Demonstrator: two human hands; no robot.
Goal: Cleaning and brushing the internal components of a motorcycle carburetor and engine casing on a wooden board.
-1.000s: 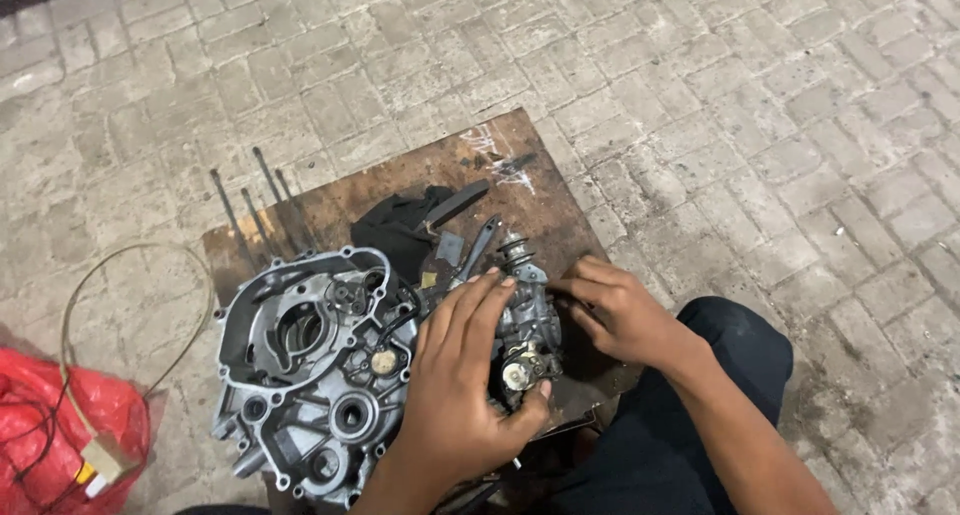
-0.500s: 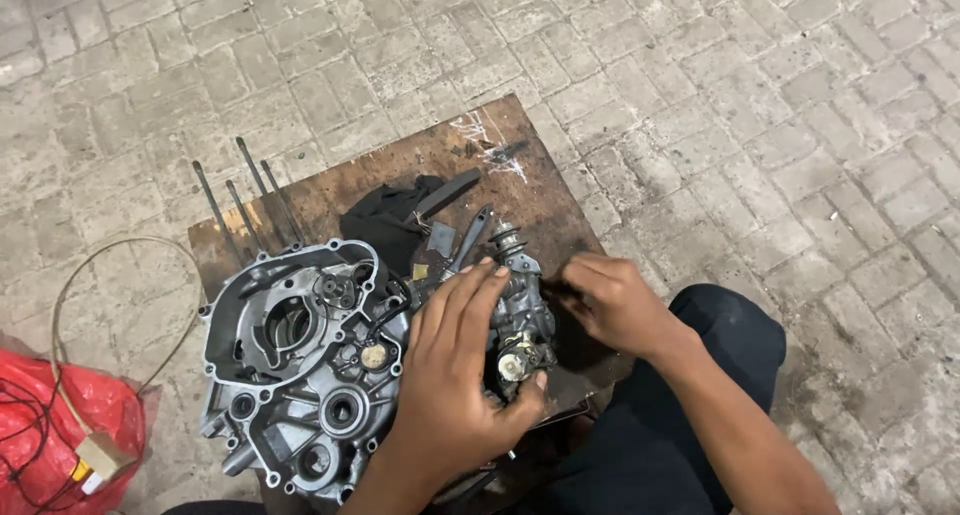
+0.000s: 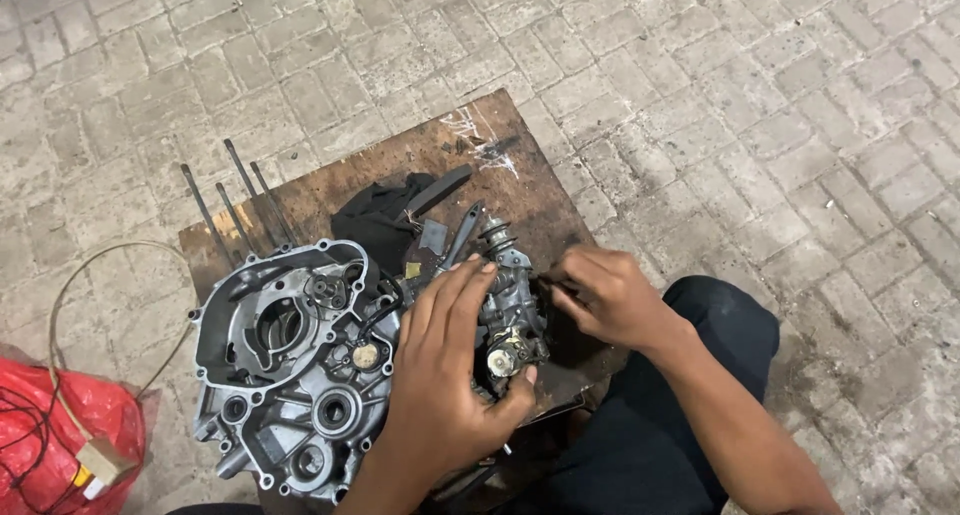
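Note:
A grey metal engine crankcase lies flat on a dark wooden board set on brick paving. My left hand lies over its right side and grips a cluster of gears and shafts with thumb and fingers. My right hand comes in from the right, fingertips pinched against the same gear cluster; whether they hold a small part is hidden. A black rag lies just behind the crankcase.
Several long thin metal studs lie on the board's left rear edge. A dark flat bar rests on the rag. A red plastic bag with a thin cable sits on the paving at left. My dark-trousered knee is at right.
The view has shifted slightly. Both hands stay on the gear cluster, with my right hand's fingers moved a little closer to it.

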